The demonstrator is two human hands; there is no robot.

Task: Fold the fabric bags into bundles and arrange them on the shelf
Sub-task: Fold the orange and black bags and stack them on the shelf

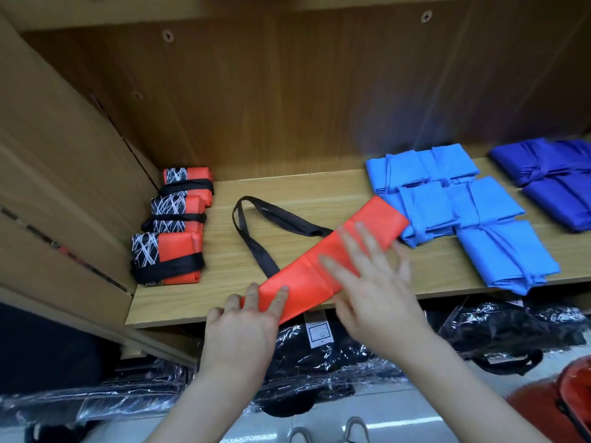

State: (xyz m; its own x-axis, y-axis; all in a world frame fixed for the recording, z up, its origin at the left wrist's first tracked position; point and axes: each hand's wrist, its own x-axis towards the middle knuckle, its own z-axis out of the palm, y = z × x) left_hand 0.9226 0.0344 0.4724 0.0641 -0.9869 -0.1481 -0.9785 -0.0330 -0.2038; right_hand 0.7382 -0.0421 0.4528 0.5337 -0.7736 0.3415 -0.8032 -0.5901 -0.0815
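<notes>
- The shelf (287, 187) carries all the work. Tied bundles sit at both ends, and bare board lies between them.
- The blue bundles (447, 203) fill the 2 o'clock part of the board. The nearest one touches the far end of the strip.
- The orange bag (297, 276) is folded into a long strip on the front of the board. Its long axis runs from 7 o'clock to 1 o'clock, and the near end juts just over the front edge.
- Three orange bundles (172, 254) stand in a row at 9 o'clock, already tied, well apart from the strip.
- The right hand (377, 295) is blurred over the strip's middle, with fingers spread wide and straight, gripping nothing. Whether it touches the cloth cannot be told.
- The left hand (243, 324) lays nearly straight fingers flat on the near end and presses it. Its thumb is hidden.
- The straps (300, 228) loop out from the strip's middle toward 10 o'clock.
- Judgement: the next fold likely runs along the long axis. The free far end lies at 1 o'clock from the right hand, which is the nearer one, while the left hand can pin the near end.
</notes>
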